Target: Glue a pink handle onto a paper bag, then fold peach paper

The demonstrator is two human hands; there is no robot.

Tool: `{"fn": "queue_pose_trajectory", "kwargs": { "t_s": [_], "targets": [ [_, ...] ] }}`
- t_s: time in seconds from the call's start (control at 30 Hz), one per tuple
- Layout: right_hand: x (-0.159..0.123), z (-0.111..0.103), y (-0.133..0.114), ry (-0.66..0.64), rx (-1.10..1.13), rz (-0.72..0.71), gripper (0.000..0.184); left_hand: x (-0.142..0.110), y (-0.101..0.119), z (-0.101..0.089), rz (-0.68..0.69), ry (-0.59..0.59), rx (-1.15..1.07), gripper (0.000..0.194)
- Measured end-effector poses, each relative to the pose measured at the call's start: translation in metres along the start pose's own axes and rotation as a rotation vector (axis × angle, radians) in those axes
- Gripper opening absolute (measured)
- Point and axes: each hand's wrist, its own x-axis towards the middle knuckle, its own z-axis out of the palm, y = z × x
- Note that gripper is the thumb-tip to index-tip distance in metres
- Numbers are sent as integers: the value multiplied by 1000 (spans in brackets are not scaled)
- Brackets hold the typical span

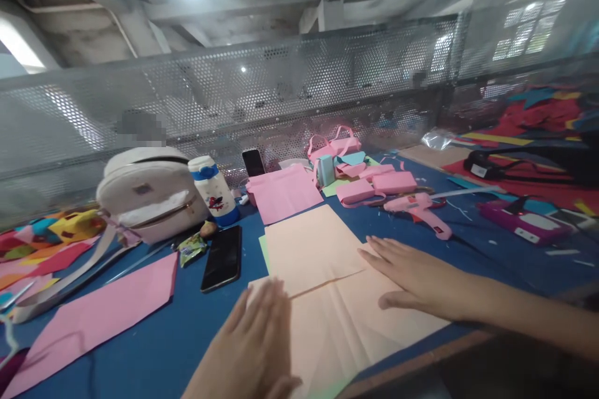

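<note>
Peach-coloured paper lies before me on the blue table, with a crease running down its near part. A second peach sheet lies beyond it, the two meeting along an uneven line. Green paper peeks out underneath. My left hand rests on the left edge of the near sheet, fingers stretched out and slightly blurred. Spread flat on the right side of the paper is my right hand, thumb apart from the fingers. Neither hand grips anything.
A black phone, a bottle and a white backpack stand to the left, near pink paper. Right of centre lie a pink glue gun and pink paper boxes. A perforated metal screen closes the back.
</note>
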Motion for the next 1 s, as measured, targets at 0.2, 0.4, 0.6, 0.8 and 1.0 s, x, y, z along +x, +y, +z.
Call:
{"fn": "queue_pose_trajectory", "kwargs": {
  "t_s": [0.2,0.4,0.6,0.8,1.0],
  "targets": [
    [6,-11,-21,-20,35,-183,88,25,23,-12,104,127,-5,37],
    [-3,-13,-37,-83,155,-356,87,25,28,-1,57,162,-59,33],
    [-10,-11,-38,-48,194,-452,78,26,34,4,19,161,-91,37],
    [-11,-9,-38,-24,159,-463,66,27,29,4,15,131,-142,35],
    [-14,-7,-44,38,110,-469,65,23,36,0,23,64,-88,38]
  ]
}}
